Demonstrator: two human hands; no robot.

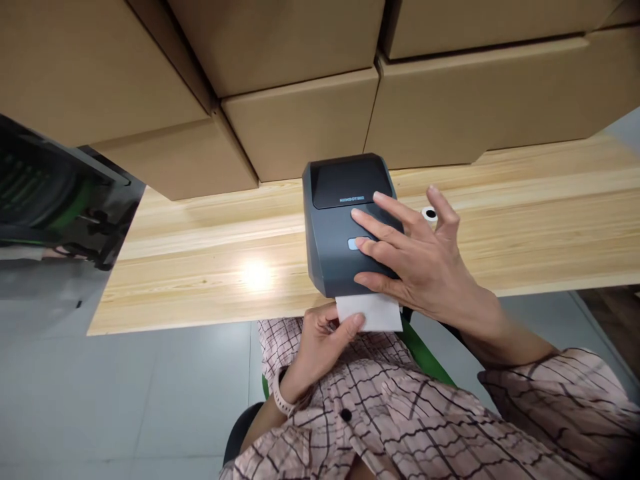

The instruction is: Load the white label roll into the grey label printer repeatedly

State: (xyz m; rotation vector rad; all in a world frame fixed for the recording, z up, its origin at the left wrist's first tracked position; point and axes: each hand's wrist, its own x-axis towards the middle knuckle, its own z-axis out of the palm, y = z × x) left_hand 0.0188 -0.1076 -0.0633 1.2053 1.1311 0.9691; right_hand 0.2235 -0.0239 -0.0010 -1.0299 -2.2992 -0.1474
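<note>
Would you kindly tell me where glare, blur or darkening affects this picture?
Head view: bright glare washes out a spot on the wooden tabletop left of the printer; the green-and-black object at the far left looks blurred; the lower right corner darkens near the checked sleeve; the left hand and right hand look fairly sharp.

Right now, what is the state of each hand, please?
Left hand: closed, pinching the white paper.
Right hand: open, spread on top of the printer, holding nothing.
</note>
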